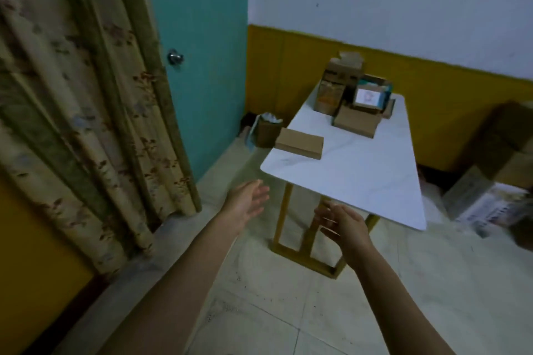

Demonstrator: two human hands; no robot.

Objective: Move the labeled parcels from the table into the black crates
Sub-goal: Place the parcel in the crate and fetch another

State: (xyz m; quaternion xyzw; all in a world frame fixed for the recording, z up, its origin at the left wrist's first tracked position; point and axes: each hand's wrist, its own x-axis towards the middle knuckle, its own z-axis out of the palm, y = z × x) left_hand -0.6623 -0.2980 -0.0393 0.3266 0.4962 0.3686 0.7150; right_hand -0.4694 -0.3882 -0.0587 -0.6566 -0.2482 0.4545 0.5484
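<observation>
- The left hand (247, 202) is held out in the air above the floor, palm turned inward, fingers spread and holding nothing.
- The right hand (344, 223) is raised opposite it, palm facing the left one, fingers loosely spread and likewise empty; its fingertips overlap the near edge of the white table (372, 170) in the view, but whether they touch it cannot be told.
- The two hands are apart, with a bare gap of floor between the palms.
- Beyond both hands, on the table's left near corner, a plain brown parcel (300, 142) lies flat, nearer the left hand than the right and out of contact with either.
- Farther off, past the right hand's fingertips, a flat brown box (357, 121) lies at the front of a stack of cardboard parcels (336, 86) at the far end of the table.
- One parcel in that stack shows a white label (367, 97) facing the camera; its print is too blurred to read, and no brand name or writing is legible on any box.
- To the left of the left hand hangs a flowered curtain (86, 101) beside a teal door (207, 37) with a metal knob (175, 57).
- Far to the right of the right hand, big cardboard cartons (501, 153) stand on the floor against the yellow wall; printing on the lowest one is unreadable.
- A small basket (266, 131) sits on the floor just past the table's left edge.
</observation>
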